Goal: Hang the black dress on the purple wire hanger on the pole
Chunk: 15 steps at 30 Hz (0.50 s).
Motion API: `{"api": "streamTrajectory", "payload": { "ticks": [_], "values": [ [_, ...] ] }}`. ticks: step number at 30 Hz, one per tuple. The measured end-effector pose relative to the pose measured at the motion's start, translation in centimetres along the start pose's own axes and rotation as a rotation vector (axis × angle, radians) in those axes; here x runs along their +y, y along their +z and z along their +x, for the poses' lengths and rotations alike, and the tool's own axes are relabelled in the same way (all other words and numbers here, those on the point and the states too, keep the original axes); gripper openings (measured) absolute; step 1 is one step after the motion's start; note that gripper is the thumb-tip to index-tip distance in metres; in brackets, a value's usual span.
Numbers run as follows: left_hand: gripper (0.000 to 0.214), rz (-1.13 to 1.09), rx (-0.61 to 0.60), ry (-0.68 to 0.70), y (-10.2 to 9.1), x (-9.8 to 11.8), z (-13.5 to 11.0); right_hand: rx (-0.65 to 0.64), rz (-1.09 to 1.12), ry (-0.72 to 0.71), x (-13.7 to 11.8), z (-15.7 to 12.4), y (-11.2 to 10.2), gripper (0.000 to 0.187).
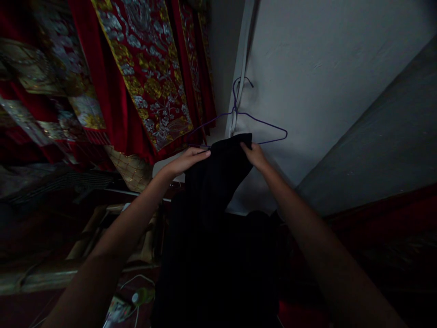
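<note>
A purple wire hanger [262,121] hangs against the wall, its hook by a pale strip. Black cloth, probably a garment [225,171], lies at the hanger's lower bar and hangs down from there. Its kind cannot be made out in the dim light. My left hand [191,159] is on the cloth's upper left edge, fingers stretched over it and thumb toward me. At the upper right corner, my right hand [253,154] pinches the cloth. Below, the cloth merges with other dark shapes.
Red embroidered hangings [153,82] with gold and silver patterns fill the upper left. A bamboo frame [44,277] stands low on the left, near a small green bottle [143,296] and white cords. The pale wall [307,68] rises at the right.
</note>
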<state>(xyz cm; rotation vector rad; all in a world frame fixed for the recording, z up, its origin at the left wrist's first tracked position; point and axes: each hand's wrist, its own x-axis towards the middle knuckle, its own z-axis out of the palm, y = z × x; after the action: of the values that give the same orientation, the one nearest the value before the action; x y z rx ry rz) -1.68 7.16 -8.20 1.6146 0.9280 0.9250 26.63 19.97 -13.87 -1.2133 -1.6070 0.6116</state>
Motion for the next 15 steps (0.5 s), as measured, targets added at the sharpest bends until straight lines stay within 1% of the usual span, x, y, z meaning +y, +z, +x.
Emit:
{"api": "streamTrajectory", "payload": {
  "ticks": [1,2,3,5,6,7,8,9,11,13,15],
  "values": [
    [0.033,-0.006,0.019,-0.032,-1.0,0.2,0.2,0.038,-0.018,-0.018,0.1,-0.2,-0.7,0.053],
    [0.027,0.022,0.010,-0.088,-2.0,0.2,0.4,0.066,-0.035,-0.028,0.0,-0.5,-1.6,0.054],
    [0.023,0.092,-0.027,-0.166,-3.1,0.1,0.8,0.072,-0.049,-0.032,-0.2,-0.7,-2.4,0.054],
    [0.023,0.350,-0.117,-0.349,-5.3,-0.3,1.7,0.018,-0.076,-0.037,-0.7,-1.3,-4.0,0.051],
    [0.023,0.499,-0.144,-0.419,-6.3,-0.5,2.3,-0.023,-0.086,-0.044,-1.0,-1.6,-4.7,0.049],
    [0.023,0.633,-0.147,-0.454,-7.2,-0.6,2.8,-0.057,-0.091,-0.053,-1.4,-2.0,-5.2,0.047],
    [0.025,0.739,-0.133,-0.445,-8.0,-0.7,3.4,-0.081,-0.093,-0.068,-1.7,-2.5,-5.5,0.046],
    [0.026,0.820,-0.115,-0.399,-8.7,-0.7,3.8,-0.088,-0.092,-0.085,-2.1,-2.9,-5.7,0.045],
    [0.026,0.926,-0.100,-0.239,-9.8,-0.2,4.4,-0.065,-0.083,-0.106,-2.6,-3.8,-5.9,0.046],
    [0.022,0.987,-0.104,-0.062,-10.1,0.7,4.5,-0.039,-0.079,-0.101,-3.0,-4.7,-5.8,0.049],
    [0.018,0.982,-0.107,0.104,-9.6,1.6,4.2,-0.035,-0.071,-0.088,-3.5,-5.5,-5.7,0.052]
  ]
}}
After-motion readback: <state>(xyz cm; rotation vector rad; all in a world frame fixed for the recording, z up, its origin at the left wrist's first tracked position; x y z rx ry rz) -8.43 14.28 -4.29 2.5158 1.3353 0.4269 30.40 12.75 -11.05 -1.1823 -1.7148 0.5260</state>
